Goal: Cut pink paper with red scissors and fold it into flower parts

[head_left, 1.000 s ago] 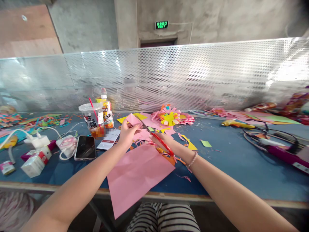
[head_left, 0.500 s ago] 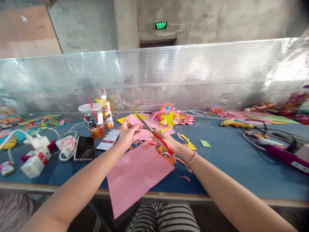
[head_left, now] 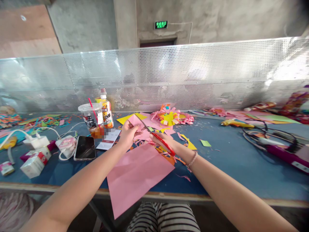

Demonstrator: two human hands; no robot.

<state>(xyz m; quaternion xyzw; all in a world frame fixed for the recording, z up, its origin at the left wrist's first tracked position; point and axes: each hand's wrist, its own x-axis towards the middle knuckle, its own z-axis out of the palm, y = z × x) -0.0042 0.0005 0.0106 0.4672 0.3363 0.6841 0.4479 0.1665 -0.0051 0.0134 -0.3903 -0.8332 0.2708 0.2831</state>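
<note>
Over the blue table (head_left: 231, 167), the left hand (head_left: 127, 135) pinches a small pink paper piece (head_left: 135, 124) between thumb and fingers. The right hand (head_left: 165, 141) is closed around the red handles of the scissors (head_left: 156, 137). The blades point up and away to the left, and they meet the pink piece just beside the left fingers. A big pink sheet (head_left: 136, 174) lies flat under both hands and hangs over the near table edge. Paper flowers (head_left: 170, 117) sit behind the hands. To the left, a phone (head_left: 85, 147) lies near a plastic cup (head_left: 91, 119) with a red straw and a bottle (head_left: 106, 111). A yellow glue gun (head_left: 235, 123) lies far off to the right.
</note>
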